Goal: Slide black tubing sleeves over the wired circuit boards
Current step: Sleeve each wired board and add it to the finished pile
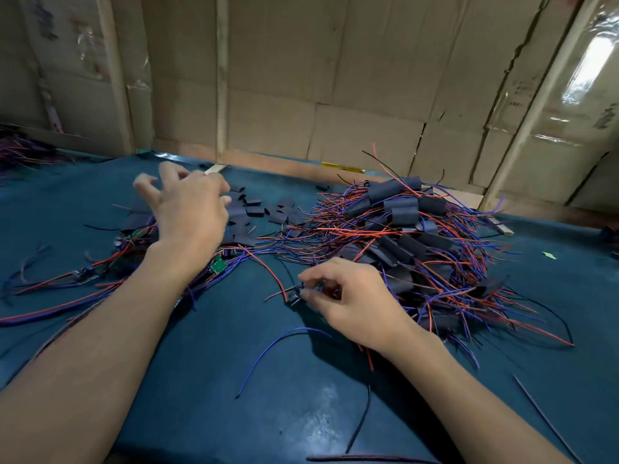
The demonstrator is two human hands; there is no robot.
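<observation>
My right hand (348, 298) pinches a small wired circuit board (295, 296) at the table's middle; red and blue wires trail from it. My left hand (187, 205) hovers with fingers spread and blurred over loose black tubing sleeves (258, 209) at the back centre, holding nothing I can see. Bare green boards with wires (218, 264) lie under my left wrist. A big pile of sleeved boards (412, 242) with red and blue wires fills the right side.
The blue-green table cover (207, 380) stretches to the front edge with a few stray wires (278, 349) on it. Cardboard walls (335, 78) close off the back. More wires (20, 149) lie at the far left.
</observation>
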